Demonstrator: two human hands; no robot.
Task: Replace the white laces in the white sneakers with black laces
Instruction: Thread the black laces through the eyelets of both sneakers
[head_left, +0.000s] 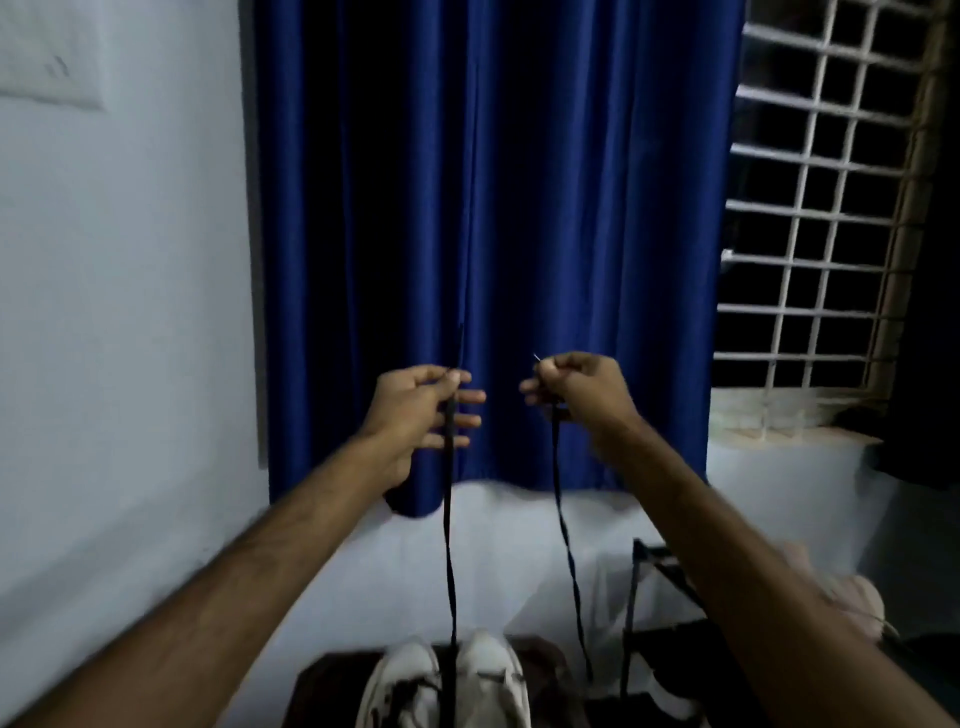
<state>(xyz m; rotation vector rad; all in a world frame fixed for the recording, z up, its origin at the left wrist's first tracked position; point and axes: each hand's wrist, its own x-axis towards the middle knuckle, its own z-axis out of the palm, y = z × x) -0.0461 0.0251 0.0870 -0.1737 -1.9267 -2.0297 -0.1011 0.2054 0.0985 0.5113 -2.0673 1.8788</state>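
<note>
Held high: left hand (415, 410) pinches one strand of black lace (448, 519), spare fingers spread; right hand (582, 387) curls round other strand. Both strands hang to white sneakers (488, 670), six o'clock.

A dark brown surface (319, 691) fills the bottom centre of the frame; what kind of furniture it is cannot be told. A pair of white sneakers (491, 675) stands on it, side by side and nearly touching, toes toward the top of the frame. Dark lacing crosses the left one. A black lace (449, 571) drops between them. A black rack (632, 597) stands at lower right.
</note>
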